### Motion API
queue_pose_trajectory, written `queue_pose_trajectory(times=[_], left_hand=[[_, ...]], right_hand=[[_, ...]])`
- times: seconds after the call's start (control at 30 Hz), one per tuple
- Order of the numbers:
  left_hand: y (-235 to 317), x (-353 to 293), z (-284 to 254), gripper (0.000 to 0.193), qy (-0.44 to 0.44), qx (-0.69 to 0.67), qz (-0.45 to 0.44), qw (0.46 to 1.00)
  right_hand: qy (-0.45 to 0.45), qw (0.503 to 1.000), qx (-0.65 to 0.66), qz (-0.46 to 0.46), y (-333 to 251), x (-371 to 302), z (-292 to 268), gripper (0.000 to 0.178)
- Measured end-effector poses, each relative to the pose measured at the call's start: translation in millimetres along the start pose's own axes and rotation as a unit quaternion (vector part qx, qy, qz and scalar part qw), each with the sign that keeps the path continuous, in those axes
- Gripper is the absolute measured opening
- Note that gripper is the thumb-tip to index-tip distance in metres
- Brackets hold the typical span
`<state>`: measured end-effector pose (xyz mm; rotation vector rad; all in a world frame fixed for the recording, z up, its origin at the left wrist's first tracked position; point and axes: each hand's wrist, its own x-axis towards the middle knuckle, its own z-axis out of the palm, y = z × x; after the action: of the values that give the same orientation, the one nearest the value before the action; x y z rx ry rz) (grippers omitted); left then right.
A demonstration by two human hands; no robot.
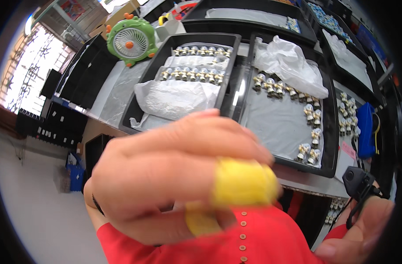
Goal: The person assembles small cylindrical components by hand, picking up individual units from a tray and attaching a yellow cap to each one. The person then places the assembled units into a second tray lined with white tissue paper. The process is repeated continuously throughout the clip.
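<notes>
My left hand (pixel 183 176) is raised very close to the view, slightly blurred. Yellow tape wraps a finger (pixel 245 181) and the thumb (pixel 202 220). Its fingers are bent together over the thumb, and whatever may lie between them is hidden. At the lower right edge is part of my right hand (pixel 364 233); its fingers are mostly out of sight. A small black device with a strap (pixel 358 181) sits by that wrist. Beyond the left hand, a black tray (pixel 127 112) holds rows of small figurines (pixel 192 74) and white wrapping sheet (pixel 177 97).
A second black tray (pixel 331 132) holds figurines (pixel 315 115) along its sides and crumpled white plastic (pixel 289 61). A green fan (pixel 130 42) stands at the back left. More trays lie behind. On the right are further figurines (pixel 348 114) and a blue bin (pixel 366 132).
</notes>
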<state>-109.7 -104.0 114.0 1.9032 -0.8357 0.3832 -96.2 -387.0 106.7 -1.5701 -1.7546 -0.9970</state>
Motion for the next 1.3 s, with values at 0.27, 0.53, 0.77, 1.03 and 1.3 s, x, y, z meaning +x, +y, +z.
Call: queue_pose_trajectory(times=[0.27,0.53,0.77,1.03,1.3], left_hand=[[-59,9,18,0.022,0.036,-0.159,-0.124,0.979],[-97,35,49,0.031,0.051,-0.265,-0.237,0.933],[-142,54,63,0.034,0.036,-0.464,-0.318,0.826],[-179,55,89,0.032,0.009,-0.490,-0.377,0.786],[-195,48,95,0.026,0.000,-0.499,-0.403,0.768]], right_hand=[[-0.123,0.985,-0.093,0.081,7,29,76,0.015],[-0.238,0.917,-0.263,0.180,32,26,112,0.013],[-0.309,0.882,-0.019,0.355,122,-48,33,0.007],[-0.598,0.667,-0.005,0.444,94,-140,39,0.030],[-0.602,0.689,0.020,0.403,94,-153,67,0.021]])
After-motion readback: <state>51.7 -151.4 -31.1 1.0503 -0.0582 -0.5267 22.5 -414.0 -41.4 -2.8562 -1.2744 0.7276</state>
